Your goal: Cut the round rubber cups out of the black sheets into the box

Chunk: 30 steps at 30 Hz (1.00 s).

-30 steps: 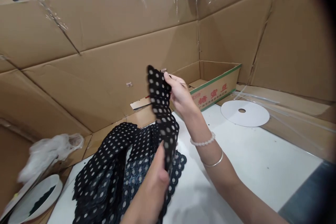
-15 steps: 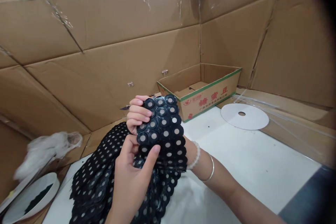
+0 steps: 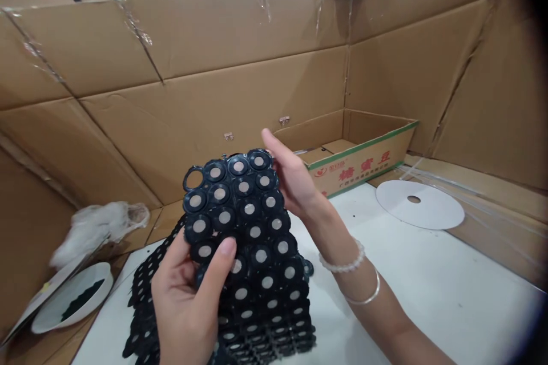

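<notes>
My left hand [image 3: 188, 291] grips a sheet of black rubbery discs [image 3: 249, 209] with pale grey centres, thumb on the front face. The sheet is tilted up toward me. At its top left corner one ring [image 3: 194, 178] has an open middle, with cardboard showing through. My right hand [image 3: 295, 177] is at the sheet's upper right edge, one digit pointing up; its other fingers are hidden behind the sheet. Whether they hold anything cannot be seen. More black dotted sheets [image 3: 145, 296] lie in a pile on the white table, behind my left hand.
A cardboard box [image 3: 363, 162] with a green rim and red lettering stands at the back right. Near it lies a white disc [image 3: 432, 208] with a centre hole. At left are a white bowl [image 3: 103, 279] with black pieces and a crumpled plastic bag [image 3: 103, 225]. Cardboard walls [image 3: 257, 91] enclose the table.
My right hand has shifted from the sheet's left side to behind its upper right edge. The sheet is now held nearer and more upright, showing more discs. The view has turned slightly left.
</notes>
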Tool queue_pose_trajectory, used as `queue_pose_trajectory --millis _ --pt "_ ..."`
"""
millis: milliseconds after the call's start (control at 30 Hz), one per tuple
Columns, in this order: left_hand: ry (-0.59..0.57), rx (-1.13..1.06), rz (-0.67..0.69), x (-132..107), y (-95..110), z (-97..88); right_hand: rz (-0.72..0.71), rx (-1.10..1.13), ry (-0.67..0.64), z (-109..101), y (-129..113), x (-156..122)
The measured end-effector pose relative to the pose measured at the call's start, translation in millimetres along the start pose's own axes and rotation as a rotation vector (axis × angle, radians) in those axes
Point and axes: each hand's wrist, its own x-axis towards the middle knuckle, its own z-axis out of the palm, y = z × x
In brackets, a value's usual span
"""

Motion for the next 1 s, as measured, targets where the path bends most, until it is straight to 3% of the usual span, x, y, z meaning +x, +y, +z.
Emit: queue_pose_trajectory --millis 133,433,700,1000 --pt "0.03 -0.003 0.006 -1.8 2.3 -1.4 0.078 0.121 -0.169 1.2 -12.2 -16.3" --pt "0.115 0.099 0.119 -11.6 6.6 -2.1 0.063 0.014 -0.052 10.7 -27.7 -38.7" --pt "0.143 0.185 0.245 -13.1 6.1 0.5 0.068 0.086 -0.076 11.3 -23.9 -38.7" --pt "0.128 0.216 0.234 -15.7 6.1 -3.0 0.06 0.119 -0.101 11.1 -23.6 -38.0"
